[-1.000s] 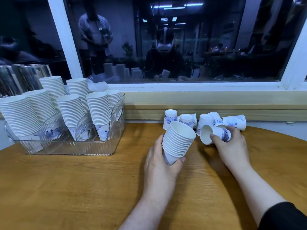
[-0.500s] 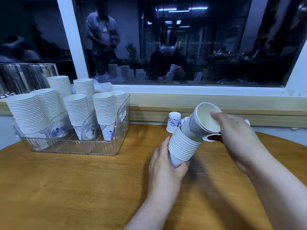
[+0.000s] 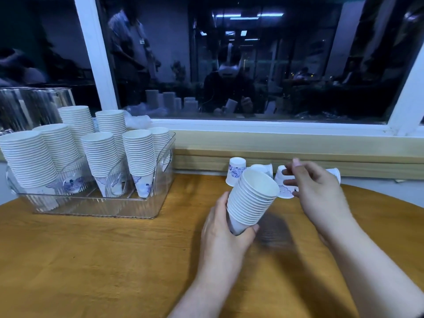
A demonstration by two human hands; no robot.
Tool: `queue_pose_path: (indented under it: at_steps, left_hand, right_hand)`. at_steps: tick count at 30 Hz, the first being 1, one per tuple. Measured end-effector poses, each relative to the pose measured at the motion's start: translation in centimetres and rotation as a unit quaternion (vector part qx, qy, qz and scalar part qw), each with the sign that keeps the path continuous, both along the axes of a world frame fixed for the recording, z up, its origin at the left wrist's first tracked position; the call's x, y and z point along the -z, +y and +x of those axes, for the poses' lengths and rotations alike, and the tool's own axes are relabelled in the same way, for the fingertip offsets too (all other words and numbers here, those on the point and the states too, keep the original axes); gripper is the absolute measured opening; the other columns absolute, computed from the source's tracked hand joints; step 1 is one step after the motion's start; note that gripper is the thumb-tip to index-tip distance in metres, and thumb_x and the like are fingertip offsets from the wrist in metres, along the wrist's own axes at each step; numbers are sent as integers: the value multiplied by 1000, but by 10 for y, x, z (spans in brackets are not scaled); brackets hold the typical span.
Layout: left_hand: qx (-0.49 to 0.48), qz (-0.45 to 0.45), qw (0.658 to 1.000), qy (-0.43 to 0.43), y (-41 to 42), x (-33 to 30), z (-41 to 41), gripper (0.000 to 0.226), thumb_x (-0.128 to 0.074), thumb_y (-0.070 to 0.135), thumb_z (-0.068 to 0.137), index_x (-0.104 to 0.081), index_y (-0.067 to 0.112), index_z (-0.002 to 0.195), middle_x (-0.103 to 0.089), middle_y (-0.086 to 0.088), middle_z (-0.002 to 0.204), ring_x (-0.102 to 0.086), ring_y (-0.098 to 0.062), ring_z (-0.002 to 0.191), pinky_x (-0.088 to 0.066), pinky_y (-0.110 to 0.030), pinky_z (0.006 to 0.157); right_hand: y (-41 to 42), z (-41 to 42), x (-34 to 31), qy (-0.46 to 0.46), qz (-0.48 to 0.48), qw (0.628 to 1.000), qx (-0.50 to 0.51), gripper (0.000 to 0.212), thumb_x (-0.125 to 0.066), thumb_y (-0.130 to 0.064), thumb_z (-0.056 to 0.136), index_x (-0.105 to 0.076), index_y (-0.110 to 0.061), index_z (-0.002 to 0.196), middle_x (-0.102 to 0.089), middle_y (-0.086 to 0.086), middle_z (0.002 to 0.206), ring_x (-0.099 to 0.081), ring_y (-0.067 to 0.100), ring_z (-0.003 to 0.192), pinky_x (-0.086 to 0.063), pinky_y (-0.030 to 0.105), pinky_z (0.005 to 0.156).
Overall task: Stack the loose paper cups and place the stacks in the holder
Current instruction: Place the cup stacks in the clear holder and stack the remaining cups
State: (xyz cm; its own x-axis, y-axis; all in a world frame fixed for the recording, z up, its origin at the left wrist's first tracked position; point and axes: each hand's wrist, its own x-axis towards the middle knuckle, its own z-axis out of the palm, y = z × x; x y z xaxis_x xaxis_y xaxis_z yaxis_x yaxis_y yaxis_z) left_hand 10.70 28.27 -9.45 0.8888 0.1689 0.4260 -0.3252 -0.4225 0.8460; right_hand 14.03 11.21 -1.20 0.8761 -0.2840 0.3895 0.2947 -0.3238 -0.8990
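Note:
My left hand [image 3: 223,232] grips the bottom of a stack of white paper cups [image 3: 252,199], tilted with its mouth up and to the right. My right hand [image 3: 317,191] hovers just right of the stack's rim with fingers loosely spread and nothing in them. Behind the hands, loose cups with blue print lie by the wall: one upside down [image 3: 236,171], others on their sides [image 3: 263,168], one at the far right [image 3: 335,174] partly hidden by my right hand. The clear plastic holder [image 3: 146,210] at the left carries several tall cup stacks [image 3: 138,154].
The round wooden table [image 3: 91,260] ends at a wooden sill and a window with a white frame [image 3: 96,60]. A clear ribbed container [image 3: 32,106] stands behind the holder at the far left. Reflections of people show in the dark glass.
My right hand picked up a loose cup, dropped it into the top of the stack and has let go. It has drawn back slightly to the right, now empty.

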Motion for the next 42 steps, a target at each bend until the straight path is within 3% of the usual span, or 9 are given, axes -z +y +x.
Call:
queue_pose_path:
  at_steps: [3, 10, 19, 27, 31, 36, 38, 40, 42]
  left_hand:
    - [-4, -2, 1000, -2, 4, 1, 6, 76, -85, 31, 69, -44, 48, 132, -62, 22, 119, -58, -3, 112, -48, -32, 95]
    - [-3, -10, 1000, -16, 8, 3, 20, 77, -85, 28, 71, -40, 63, 121, -62, 24, 119, -58, 1, 112, -46, -21, 91]
    - [7, -8, 1000, -15, 9, 5, 23, 75, -83, 29, 70, -45, 48, 132, -62, 24, 118, -58, -2, 112, -49, -34, 95]
    - [10, -8, 1000, -8, 8, 6, 26, 75, -82, 32, 69, -43, 53, 130, -63, 23, 116, -60, -4, 111, -50, -36, 94]
    - [11, -13, 1000, -6, 8, 5, 25, 75, -82, 33, 70, -43, 53, 131, -63, 23, 117, -59, -4, 112, -50, -37, 95]
    - [9, -8, 1000, -7, 8, 5, 24, 76, -82, 31, 70, -43, 52, 131, -63, 22, 117, -60, -5, 112, -50, -36, 94]
    - [6, -4, 1000, -9, 9, 6, 24, 75, -83, 31, 70, -44, 51, 131, -63, 23, 117, -60, -4, 111, -50, -34, 94]
    - [7, -3, 1000, -7, 9, 6, 24, 76, -83, 32, 70, -43, 51, 132, -62, 24, 117, -59, -2, 112, -50, -32, 94]
    - [8, -3, 1000, -7, 9, 6, 24, 77, -83, 32, 70, -42, 51, 133, -62, 23, 117, -58, -1, 111, -49, -29, 93]
  right_hand:
    - [-30, 20, 43, 4, -49, 995, 84, 9, -57, -23, 98, -66, -19, 100, -69, -2, 99, -67, 24, 98, -44, 32, 79]
    - [-50, 53, 72, 8, -159, 978, 134, 49, -69, -28, 89, -53, -17, 134, -55, 8, 131, -62, 26, 94, -47, 38, 93]
    - [-40, 94, 66, 21, -287, 954, 85, 65, -62, -26, 96, -32, -14, 152, -31, 6, 159, -27, 21, 147, -24, 33, 116]
    - [-41, 104, 65, 18, -292, 946, 141, 56, -68, -37, 90, -51, -17, 139, -48, 6, 138, -55, 30, 118, -47, 40, 94]
    - [-38, 101, 64, 12, -310, 939, 145, 32, -71, -39, 86, -66, -22, 114, -43, 0, 141, -60, 28, 106, -51, 40, 83]
    - [-38, 96, 65, 0, -314, 936, 160, 25, -77, -34, 80, -56, -21, 88, -49, 5, 138, -48, 34, 121, -43, 41, 90]
    - [-39, 93, 66, -1, -314, 938, 145, 30, -76, -35, 80, -50, -20, 82, -58, 5, 117, -51, 36, 112, -39, 39, 83]
    - [-40, 89, 66, 19, -286, 948, 134, 30, -74, -35, 82, -49, -19, 85, -56, 1, 100, -53, 33, 99, -37, 37, 74]
    - [-39, 83, 61, 35, -245, 958, 142, 32, -72, -33, 83, -49, -19, 100, -55, 0, 106, -54, 30, 100, -38, 36, 74]
